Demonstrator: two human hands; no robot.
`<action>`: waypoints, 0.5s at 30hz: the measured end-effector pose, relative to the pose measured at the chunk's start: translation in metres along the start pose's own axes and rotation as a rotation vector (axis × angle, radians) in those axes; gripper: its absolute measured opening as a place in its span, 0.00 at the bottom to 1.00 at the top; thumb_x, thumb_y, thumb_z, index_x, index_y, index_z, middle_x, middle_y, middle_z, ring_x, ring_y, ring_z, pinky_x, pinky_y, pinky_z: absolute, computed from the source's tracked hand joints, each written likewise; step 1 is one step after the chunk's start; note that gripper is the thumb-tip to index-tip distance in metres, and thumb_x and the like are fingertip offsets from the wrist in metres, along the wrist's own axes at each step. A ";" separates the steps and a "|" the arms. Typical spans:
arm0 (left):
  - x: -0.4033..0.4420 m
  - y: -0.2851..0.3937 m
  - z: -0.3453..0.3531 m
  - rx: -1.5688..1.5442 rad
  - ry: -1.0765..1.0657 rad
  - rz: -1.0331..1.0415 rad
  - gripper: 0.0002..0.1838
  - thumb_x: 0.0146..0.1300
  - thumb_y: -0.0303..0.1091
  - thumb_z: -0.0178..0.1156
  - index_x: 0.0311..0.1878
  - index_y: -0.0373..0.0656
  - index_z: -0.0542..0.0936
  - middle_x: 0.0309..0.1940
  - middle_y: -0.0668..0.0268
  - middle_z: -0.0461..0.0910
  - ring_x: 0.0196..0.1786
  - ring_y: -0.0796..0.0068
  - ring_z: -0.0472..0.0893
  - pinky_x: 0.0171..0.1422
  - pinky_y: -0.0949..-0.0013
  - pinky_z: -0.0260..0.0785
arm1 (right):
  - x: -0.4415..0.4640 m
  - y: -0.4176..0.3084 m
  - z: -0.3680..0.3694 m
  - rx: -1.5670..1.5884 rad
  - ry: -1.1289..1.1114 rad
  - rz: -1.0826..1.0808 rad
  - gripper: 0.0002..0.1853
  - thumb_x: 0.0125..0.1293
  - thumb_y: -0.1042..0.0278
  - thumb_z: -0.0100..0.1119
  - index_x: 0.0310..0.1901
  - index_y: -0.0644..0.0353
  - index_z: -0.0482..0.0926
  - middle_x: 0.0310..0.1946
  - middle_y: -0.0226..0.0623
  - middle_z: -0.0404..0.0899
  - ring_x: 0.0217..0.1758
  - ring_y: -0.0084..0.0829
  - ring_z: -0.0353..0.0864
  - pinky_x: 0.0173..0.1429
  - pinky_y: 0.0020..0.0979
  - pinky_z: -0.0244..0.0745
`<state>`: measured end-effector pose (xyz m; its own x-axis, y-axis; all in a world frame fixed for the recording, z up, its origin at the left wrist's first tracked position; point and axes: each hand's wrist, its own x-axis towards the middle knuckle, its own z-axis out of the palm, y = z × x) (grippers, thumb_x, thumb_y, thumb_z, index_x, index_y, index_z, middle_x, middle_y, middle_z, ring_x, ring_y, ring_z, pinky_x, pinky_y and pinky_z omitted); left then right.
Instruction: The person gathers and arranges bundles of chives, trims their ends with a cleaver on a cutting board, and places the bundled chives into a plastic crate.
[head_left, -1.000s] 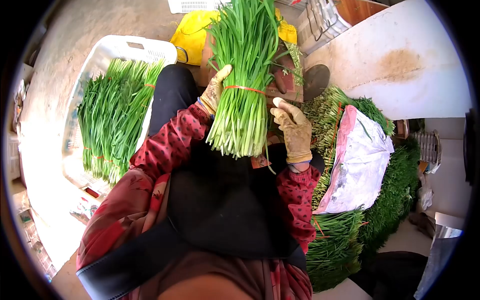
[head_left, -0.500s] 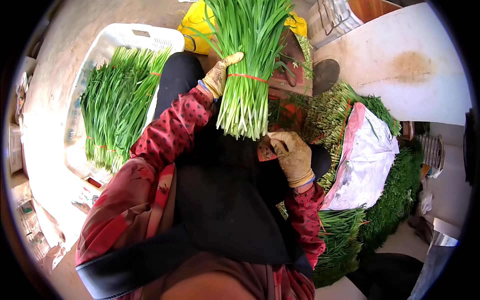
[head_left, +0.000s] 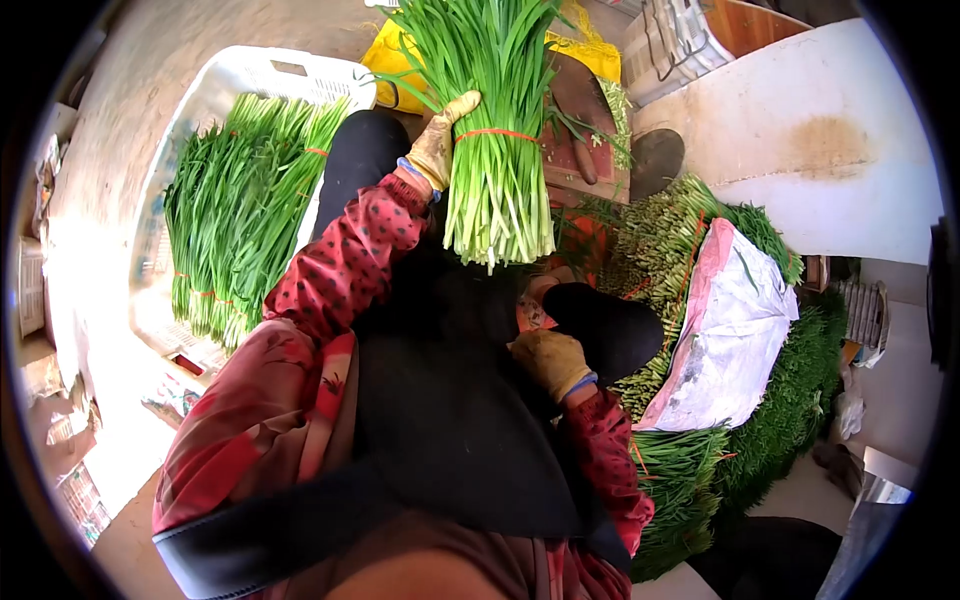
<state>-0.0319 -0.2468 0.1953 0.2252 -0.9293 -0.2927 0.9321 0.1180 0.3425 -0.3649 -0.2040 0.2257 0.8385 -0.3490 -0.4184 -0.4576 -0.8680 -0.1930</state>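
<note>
My gloved left hand [head_left: 436, 145] grips a bundle of long green stalks [head_left: 500, 190] at its left side, beside the orange band [head_left: 497, 134] around it. The pale cut ends point down toward my lap and the leaves reach past the top edge. My gloved right hand [head_left: 551, 362] rests low against the black apron [head_left: 440, 420], below and right of the bundle and apart from it. Its fingers are curled and their tips are hidden, so what they may hold cannot be made out.
At left a white crate [head_left: 150, 260] holds banded green bundles. A knife [head_left: 580, 140] lies on a board [head_left: 600, 185] beyond my knees. More bundles [head_left: 670, 490] are piled at right, partly under a white sack [head_left: 735, 330]. A yellow bag [head_left: 390, 60] lies behind.
My right hand has moved down from beside the bundle to the apron, and its fingers have curled in. My left hand still holds the bundle, whose cut ends are now higher in view.
</note>
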 end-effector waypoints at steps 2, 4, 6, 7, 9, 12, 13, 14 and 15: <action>-0.005 0.002 0.012 0.029 0.073 0.131 0.24 0.59 0.41 0.69 0.56 0.43 0.77 0.48 0.60 0.83 0.45 0.61 0.84 0.52 0.55 0.79 | -0.011 0.012 -0.005 0.261 0.513 0.125 0.05 0.61 0.67 0.68 0.39 0.51 0.84 0.35 0.37 0.83 0.36 0.39 0.84 0.35 0.37 0.79; 0.005 0.001 0.005 0.036 0.046 0.175 0.21 0.60 0.40 0.68 0.54 0.42 0.77 0.47 0.60 0.83 0.45 0.60 0.84 0.52 0.54 0.80 | 0.005 -0.002 -0.059 0.388 0.897 0.050 0.15 0.63 0.57 0.64 0.50 0.50 0.82 0.38 0.32 0.83 0.38 0.38 0.83 0.42 0.39 0.78; 0.004 -0.002 0.011 0.023 0.030 0.166 0.20 0.61 0.39 0.68 0.54 0.42 0.78 0.46 0.60 0.83 0.45 0.60 0.84 0.52 0.54 0.80 | 0.022 -0.028 -0.104 0.212 0.857 0.031 0.20 0.61 0.60 0.64 0.55 0.49 0.81 0.40 0.32 0.82 0.41 0.37 0.81 0.46 0.39 0.76; 0.003 -0.003 0.013 0.007 0.023 0.164 0.19 0.61 0.38 0.67 0.53 0.42 0.78 0.46 0.60 0.83 0.44 0.60 0.84 0.52 0.54 0.80 | 0.036 -0.039 -0.117 0.122 0.817 -0.011 0.21 0.61 0.61 0.63 0.57 0.49 0.80 0.40 0.33 0.81 0.43 0.37 0.80 0.48 0.38 0.75; -0.003 -0.006 0.018 0.016 0.033 0.177 0.19 0.61 0.38 0.67 0.53 0.42 0.78 0.46 0.59 0.83 0.44 0.60 0.84 0.52 0.54 0.80 | 0.069 -0.046 -0.119 -0.057 0.860 -0.141 0.19 0.61 0.64 0.61 0.56 0.48 0.81 0.34 0.33 0.78 0.37 0.38 0.79 0.42 0.38 0.74; -0.002 -0.003 0.016 -0.009 0.032 0.172 0.18 0.62 0.36 0.66 0.53 0.41 0.79 0.46 0.59 0.84 0.45 0.60 0.84 0.52 0.55 0.80 | 0.080 -0.029 -0.075 -0.036 0.862 -0.164 0.09 0.65 0.63 0.59 0.46 0.47 0.82 0.26 0.34 0.75 0.27 0.39 0.78 0.30 0.38 0.73; -0.004 0.001 0.019 0.001 0.039 0.209 0.18 0.61 0.36 0.66 0.53 0.41 0.79 0.46 0.60 0.84 0.45 0.61 0.84 0.53 0.56 0.79 | 0.073 -0.025 -0.060 0.011 0.807 -0.179 0.07 0.66 0.62 0.58 0.43 0.47 0.83 0.26 0.34 0.75 0.28 0.39 0.79 0.30 0.38 0.74; -0.006 0.001 0.019 0.010 0.047 0.236 0.19 0.61 0.36 0.67 0.54 0.41 0.80 0.46 0.60 0.84 0.45 0.61 0.84 0.53 0.56 0.79 | 0.061 -0.020 -0.041 0.058 0.746 -0.185 0.06 0.68 0.61 0.57 0.40 0.48 0.83 0.26 0.35 0.76 0.29 0.39 0.79 0.31 0.38 0.74; -0.002 0.005 0.015 0.004 0.081 0.247 0.19 0.60 0.36 0.68 0.53 0.42 0.79 0.45 0.61 0.84 0.44 0.62 0.84 0.53 0.57 0.79 | 0.052 -0.009 -0.011 -0.004 0.554 -0.111 0.06 0.67 0.61 0.58 0.37 0.49 0.83 0.26 0.35 0.77 0.29 0.39 0.80 0.31 0.38 0.75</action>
<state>-0.0321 -0.2493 0.2107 0.4681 -0.8414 -0.2700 0.8449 0.3366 0.4157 -0.3141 -0.2180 0.2151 0.9119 -0.3883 0.1328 -0.3579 -0.9108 -0.2055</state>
